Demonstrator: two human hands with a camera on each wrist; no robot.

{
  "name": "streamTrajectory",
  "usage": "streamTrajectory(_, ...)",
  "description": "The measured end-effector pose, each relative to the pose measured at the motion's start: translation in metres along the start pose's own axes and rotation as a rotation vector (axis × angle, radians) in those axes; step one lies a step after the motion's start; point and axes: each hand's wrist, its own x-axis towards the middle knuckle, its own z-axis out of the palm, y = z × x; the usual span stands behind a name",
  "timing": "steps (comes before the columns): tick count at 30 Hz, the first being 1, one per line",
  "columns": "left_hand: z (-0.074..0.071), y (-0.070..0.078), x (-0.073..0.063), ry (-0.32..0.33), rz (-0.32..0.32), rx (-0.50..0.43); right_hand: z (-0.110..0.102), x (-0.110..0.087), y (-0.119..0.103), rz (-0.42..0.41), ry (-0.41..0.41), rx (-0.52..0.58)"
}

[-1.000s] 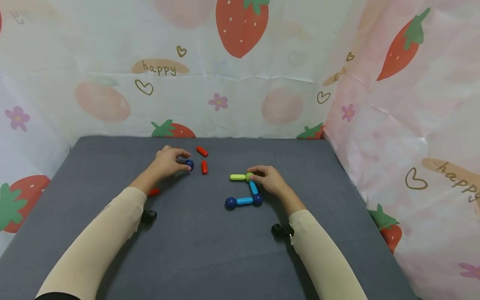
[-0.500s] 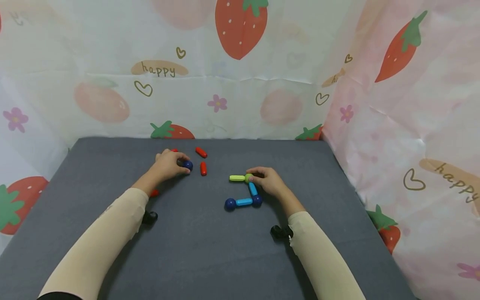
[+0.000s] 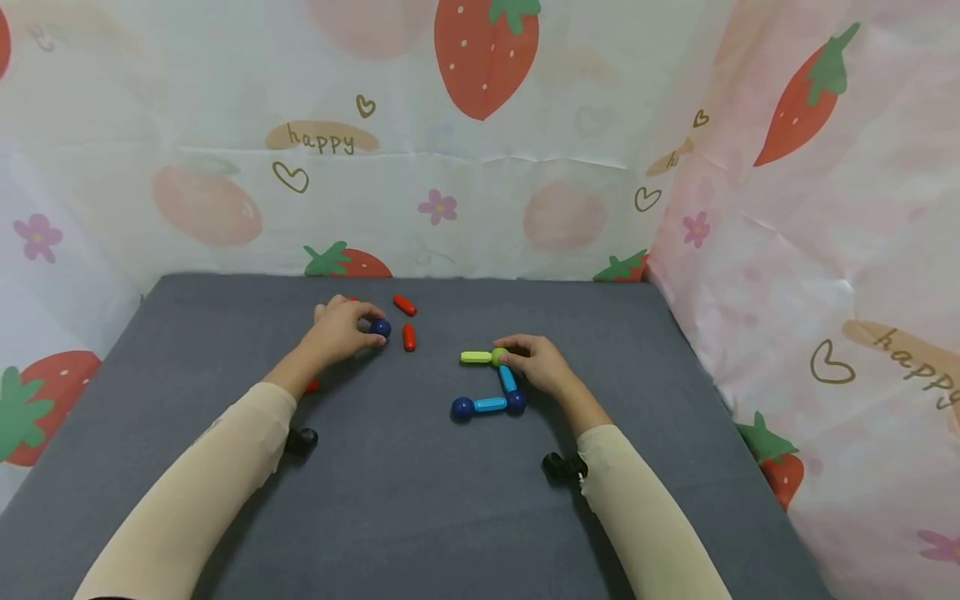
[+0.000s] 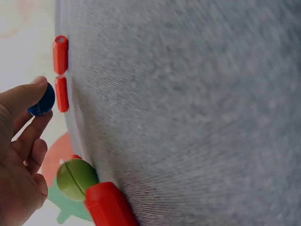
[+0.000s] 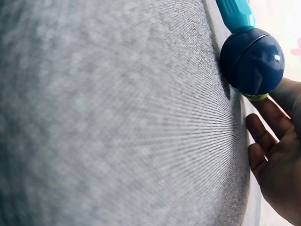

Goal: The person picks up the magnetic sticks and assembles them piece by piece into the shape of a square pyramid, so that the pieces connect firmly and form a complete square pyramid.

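My left hand point(image 3: 339, 330) pinches a dark blue ball point(image 3: 381, 327) between thumb and fingers, left of two red rods. In the left wrist view, the ball point(image 4: 46, 100) shows at the fingertips. On the right, my right hand point(image 3: 538, 360) pinches a lime-green ball point(image 3: 498, 357) that joins a lime rod point(image 3: 476, 357) and a blue rod point(image 3: 507, 379). That blue rod leads to a dark blue ball point(image 3: 515, 402), then another blue rod point(image 3: 491, 404) and an end ball point(image 3: 462, 408). The right wrist view's large blue ball point(image 5: 254, 61) mostly hides the green one.
Red rods lie at the back point(image 3: 404, 304) and just right of the left hand's ball point(image 3: 408, 337). A green ball point(image 4: 77, 179) joined to a red rod point(image 4: 109, 205) sits near the left wrist. A patterned sheet point(image 3: 480, 183) stands behind the grey table point(image 3: 420, 500).
The left hand and its blue ball have shifted very slightly away and to the right. The right hand keeps its pinch on the green ball, and the joined pieces stay in place.
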Motion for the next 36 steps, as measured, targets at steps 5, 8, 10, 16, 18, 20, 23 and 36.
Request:
streamTrajectory(5,-0.001,0.014,-0.003,0.012,0.042,-0.026,0.0,-0.001,-0.001,0.001,0.002,0.0)
streamTrajectory(8,0.002,0.027,-0.005,-0.002,0.072,-0.047,0.0,-0.002,0.0,0.003,0.003,0.0)
streamTrajectory(10,0.005,0.037,-0.005,-0.009,0.09,-0.049,0.0,-0.002,0.0,0.006,0.004,0.003)
streamTrajectory(16,0.021,0.058,-0.004,-0.022,0.1,-0.052,0.001,-0.001,0.001,0.009,0.006,-0.003)
streamTrajectory(18,0.026,0.061,-0.004,-0.028,0.096,-0.062,0.001,-0.001,0.001,0.006,0.003,-0.005)
streamTrajectory(20,0.032,0.063,-0.003,-0.033,0.091,-0.075,0.001,-0.001,0.001,0.007,0.0,-0.001)
streamTrajectory(23,0.042,0.064,0.0,-0.041,0.087,-0.088,0.001,-0.002,0.001,0.008,-0.002,0.005)
streamTrajectory(36,0.058,0.077,0.006,-0.062,0.059,-0.063,0.001,-0.003,0.001,0.0,-0.007,0.01)
